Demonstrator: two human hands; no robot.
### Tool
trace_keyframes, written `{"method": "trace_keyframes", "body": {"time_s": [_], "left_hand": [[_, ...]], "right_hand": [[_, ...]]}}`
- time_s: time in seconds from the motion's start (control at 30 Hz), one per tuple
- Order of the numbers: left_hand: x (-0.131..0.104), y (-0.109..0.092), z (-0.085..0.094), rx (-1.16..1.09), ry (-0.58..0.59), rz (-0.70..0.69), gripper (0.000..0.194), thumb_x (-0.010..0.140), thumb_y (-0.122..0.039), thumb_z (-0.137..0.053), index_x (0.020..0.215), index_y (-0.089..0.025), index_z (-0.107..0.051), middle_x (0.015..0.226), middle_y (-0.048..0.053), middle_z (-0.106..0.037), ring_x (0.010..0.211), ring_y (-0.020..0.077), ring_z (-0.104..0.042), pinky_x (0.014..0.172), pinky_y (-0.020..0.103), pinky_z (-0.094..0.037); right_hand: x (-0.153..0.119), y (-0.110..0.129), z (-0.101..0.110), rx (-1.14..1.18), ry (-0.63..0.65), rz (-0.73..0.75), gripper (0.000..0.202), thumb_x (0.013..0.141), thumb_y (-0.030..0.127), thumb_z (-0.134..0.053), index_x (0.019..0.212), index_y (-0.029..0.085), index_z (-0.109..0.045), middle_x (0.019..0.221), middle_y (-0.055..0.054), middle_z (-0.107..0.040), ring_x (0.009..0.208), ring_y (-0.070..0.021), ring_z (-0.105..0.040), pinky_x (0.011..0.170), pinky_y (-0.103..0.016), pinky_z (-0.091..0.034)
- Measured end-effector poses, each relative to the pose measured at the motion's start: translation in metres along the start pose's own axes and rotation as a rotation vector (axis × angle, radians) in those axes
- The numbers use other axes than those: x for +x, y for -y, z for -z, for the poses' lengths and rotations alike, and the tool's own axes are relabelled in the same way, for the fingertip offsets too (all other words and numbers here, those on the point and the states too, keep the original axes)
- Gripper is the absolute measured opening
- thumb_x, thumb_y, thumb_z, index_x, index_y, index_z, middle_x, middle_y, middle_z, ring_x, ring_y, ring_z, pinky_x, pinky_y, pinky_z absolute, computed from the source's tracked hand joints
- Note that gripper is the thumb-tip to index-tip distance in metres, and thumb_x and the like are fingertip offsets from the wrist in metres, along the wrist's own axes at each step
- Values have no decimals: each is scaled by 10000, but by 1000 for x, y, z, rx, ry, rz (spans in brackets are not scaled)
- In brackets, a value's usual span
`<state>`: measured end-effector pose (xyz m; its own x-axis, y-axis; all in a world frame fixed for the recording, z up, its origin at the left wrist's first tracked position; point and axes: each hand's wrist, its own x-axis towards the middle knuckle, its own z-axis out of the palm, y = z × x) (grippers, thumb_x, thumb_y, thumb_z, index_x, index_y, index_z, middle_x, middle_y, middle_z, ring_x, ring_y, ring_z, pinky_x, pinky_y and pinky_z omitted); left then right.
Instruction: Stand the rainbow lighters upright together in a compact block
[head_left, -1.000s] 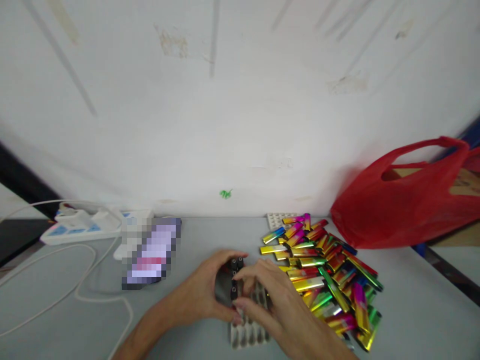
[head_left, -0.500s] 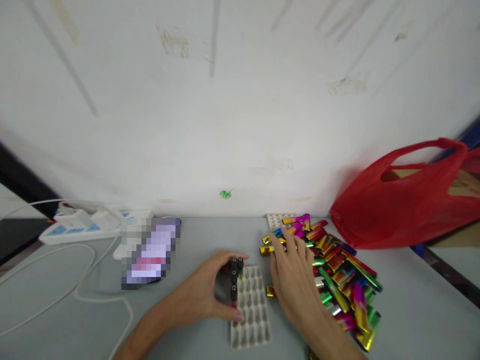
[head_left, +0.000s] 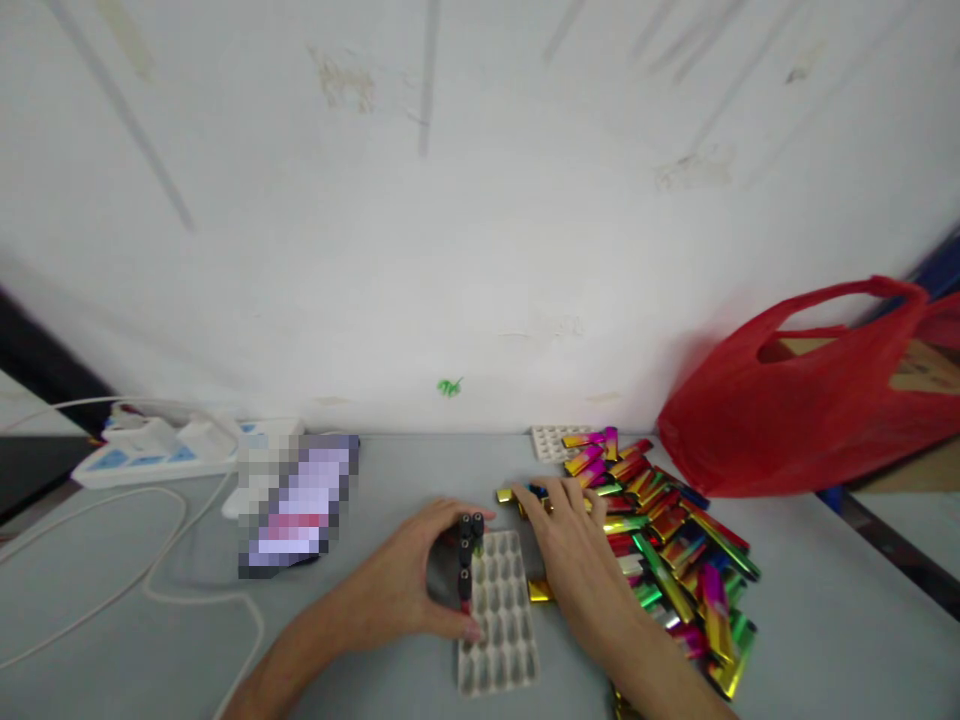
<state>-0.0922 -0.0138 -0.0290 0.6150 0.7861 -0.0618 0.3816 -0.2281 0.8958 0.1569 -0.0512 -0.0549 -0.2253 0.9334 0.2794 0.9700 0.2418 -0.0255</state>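
A pale moulded tray [head_left: 501, 668] with rows of small hollows lies on the table before me. Several slim pieces with black ends [head_left: 466, 545] stand upright in its far left part. My left hand [head_left: 397, 585] curves around them, with the thumb on the tray's left side and the index finger by its far edge. Over the near left part of a pile of shiny coloured tubes [head_left: 671, 555], my right hand [head_left: 574, 545] bends its fingers onto a gold tube [head_left: 505, 495], whose end sticks out at the fingertips. Another gold tube [head_left: 538, 591] lies between tray and right wrist.
A second pale tray [head_left: 547, 443] sits against the wall behind the pile. At the right rests a red plastic bag [head_left: 780, 420]. On the left are a blurred-out phone [head_left: 304, 505], a white power strip [head_left: 161, 455] and loose white cable [head_left: 202, 598].
My right hand has moved slightly left and nearer, its fingers curling more. The gold tube at its fingertips has shifted left, out from the pile. The left hand and tray stay nearly the same.
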Motion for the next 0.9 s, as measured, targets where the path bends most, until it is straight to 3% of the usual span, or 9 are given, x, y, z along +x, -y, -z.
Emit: {"method": "trace_keyframes", "body": {"time_s": [0.27, 0.5, 0.7, 0.9], "left_hand": [[0, 5, -1, 5, 17, -2, 911, 641, -276, -1061, 1470, -292, -683, 1351, 45, -708, 1268, 373, -662, 1175, 522, -508], [1, 2, 0, 68, 2, -19, 815, 628, -421, -1077, 1339, -262, -712, 1307, 54, -722, 1228, 375, -663, 1112, 490, -530], [1, 1, -1, 34, 2, 31, 812, 602, -363, -1082, 1313, -243, -709, 1265, 41, -708, 1193, 354, -664, 1103, 479, -518], [0, 5, -2, -3, -13, -6, 911, 556, -296, -1112, 1368, -269, -701, 1338, 44, -710, 1274, 368, -642, 1140, 470, -491]], "right_hand": [[1, 1, -7, 23, -11, -8, 291, 1043, 75, -700, 1301, 208, -707, 1315, -158, -711, 1221, -389, -613, 1013, -548, -436], [2, 0, -1, 214, 18, 16, 277, 1014, -1, -694, 1192, 212, -696, 1228, -100, -734, 1198, -347, -630, 1062, -536, -358], [4, -2, 13, 411, -61, 14, 276, 1001, -13, -744, 1113, 238, -725, 1112, -26, -750, 1130, -287, -658, 1068, -479, -329], [6, -3, 17, 497, -129, -11, 281, 966, 61, -863, 1122, 285, -802, 1039, -3, -759, 1077, -279, -678, 1036, -473, -325]]}}
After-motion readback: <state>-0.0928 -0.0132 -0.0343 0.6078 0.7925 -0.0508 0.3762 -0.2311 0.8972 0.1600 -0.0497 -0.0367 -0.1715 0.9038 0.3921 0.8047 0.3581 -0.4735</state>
